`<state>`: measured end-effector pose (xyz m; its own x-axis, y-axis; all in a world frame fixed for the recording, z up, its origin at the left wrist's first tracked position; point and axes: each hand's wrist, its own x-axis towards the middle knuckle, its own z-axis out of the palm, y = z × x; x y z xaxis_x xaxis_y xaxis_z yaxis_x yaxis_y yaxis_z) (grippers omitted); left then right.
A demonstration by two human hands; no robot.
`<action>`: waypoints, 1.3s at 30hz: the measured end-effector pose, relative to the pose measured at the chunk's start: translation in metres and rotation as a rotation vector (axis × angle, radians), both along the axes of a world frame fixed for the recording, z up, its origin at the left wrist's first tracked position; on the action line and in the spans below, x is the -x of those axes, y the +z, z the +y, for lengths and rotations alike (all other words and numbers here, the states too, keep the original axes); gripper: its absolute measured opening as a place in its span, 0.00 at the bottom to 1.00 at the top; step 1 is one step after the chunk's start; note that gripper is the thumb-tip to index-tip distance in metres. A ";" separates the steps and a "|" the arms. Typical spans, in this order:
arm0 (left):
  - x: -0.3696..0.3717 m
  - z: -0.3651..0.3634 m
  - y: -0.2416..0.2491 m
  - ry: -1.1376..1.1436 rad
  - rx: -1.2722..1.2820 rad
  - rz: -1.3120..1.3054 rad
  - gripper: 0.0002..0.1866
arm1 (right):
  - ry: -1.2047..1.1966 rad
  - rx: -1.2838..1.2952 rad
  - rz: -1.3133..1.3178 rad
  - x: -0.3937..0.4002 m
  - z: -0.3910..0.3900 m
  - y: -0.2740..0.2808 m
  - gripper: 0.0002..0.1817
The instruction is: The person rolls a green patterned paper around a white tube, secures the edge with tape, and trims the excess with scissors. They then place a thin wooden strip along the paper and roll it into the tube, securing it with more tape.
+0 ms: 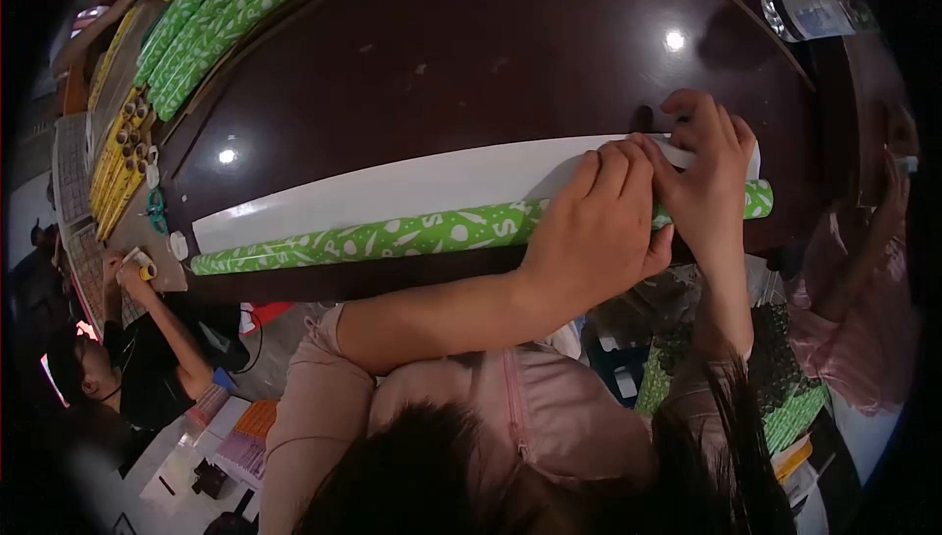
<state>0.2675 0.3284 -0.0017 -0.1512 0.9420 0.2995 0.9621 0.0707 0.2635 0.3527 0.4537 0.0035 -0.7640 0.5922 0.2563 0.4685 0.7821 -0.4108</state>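
A roll of green wrapping paper (432, 237) with white print lies across the near part of the dark table. Its loose end, a white underside (392, 177), spreads flat beyond the roll. My left hand (594, 216) is closed over the roll near its right end, fingers bent together on the white sheet and thumb on the near side. Close beside it, my right hand (708, 162) has bent fingers spread apart above the sheet's far edge. Its thumb reaches to my left fingertips. Whether anything small lies between them is hidden.
Green rolls (245, 10) and yellow rolls (126, 157) are stacked at the left. Teal-handled scissors (157, 209) lie by the table corner. A plastic bottle (810, 7) is at the far right. A co-worker (157, 339) sits left, another person in pink (854, 309) right.
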 end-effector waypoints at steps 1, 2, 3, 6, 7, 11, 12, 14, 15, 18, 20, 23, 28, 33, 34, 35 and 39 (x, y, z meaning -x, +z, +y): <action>0.001 0.000 0.002 0.007 -0.017 -0.040 0.29 | 0.026 0.001 0.001 -0.001 0.001 0.001 0.20; 0.004 -0.002 0.002 0.014 -0.014 -0.030 0.29 | 0.033 0.003 0.011 0.000 0.000 0.003 0.20; 0.005 -0.003 0.002 -0.001 -0.010 -0.038 0.29 | 0.044 0.021 0.000 0.001 0.001 0.005 0.19; 0.004 -0.002 0.001 -0.037 -0.003 -0.062 0.29 | 0.073 0.055 -0.040 -0.006 0.006 0.014 0.18; 0.006 -0.003 0.003 -0.044 0.013 -0.066 0.28 | 0.103 0.087 -0.054 -0.008 0.008 0.017 0.17; 0.012 -0.001 0.012 -0.074 0.090 -0.088 0.28 | 0.089 0.182 -0.051 -0.011 0.015 0.019 0.18; 0.012 -0.001 0.011 -0.075 0.095 -0.126 0.27 | 0.089 0.139 -0.033 -0.010 0.017 0.016 0.19; 0.011 0.003 0.008 -0.098 0.052 -0.131 0.26 | 0.068 0.162 -0.007 -0.011 0.016 0.009 0.20; 0.011 0.005 0.006 -0.099 0.033 -0.115 0.26 | 0.073 0.132 0.033 -0.010 0.016 0.003 0.20; 0.006 0.007 0.006 -0.097 0.055 -0.113 0.25 | 0.072 0.093 0.031 -0.009 0.015 0.004 0.20; 0.007 0.005 0.005 -0.090 0.089 -0.093 0.26 | 0.080 0.084 0.016 -0.011 0.017 0.007 0.20; 0.009 0.005 0.005 -0.093 0.090 -0.114 0.29 | 0.109 0.176 -0.029 -0.021 0.028 0.022 0.21; 0.012 0.003 0.006 -0.100 0.139 -0.127 0.32 | -0.139 0.552 -0.025 -0.060 0.065 0.040 0.23; 0.012 0.003 0.005 -0.115 0.170 -0.143 0.32 | -0.261 0.746 0.027 -0.085 0.094 0.037 0.21; 0.012 0.003 0.004 -0.115 0.178 -0.131 0.33 | -0.231 0.670 0.034 -0.087 0.096 0.032 0.21; 0.012 0.002 0.004 -0.115 0.187 -0.115 0.33 | -0.200 0.596 0.043 -0.089 0.098 0.027 0.21; 0.014 0.002 0.005 -0.140 0.228 -0.140 0.33 | -0.107 0.334 -0.006 -0.090 0.101 0.015 0.16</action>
<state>0.2539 0.3307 0.0033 -0.0397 0.9972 0.0635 0.9222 0.0121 0.3866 0.4431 0.5543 0.0182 -0.6942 0.7192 0.0300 0.5438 0.5513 -0.6328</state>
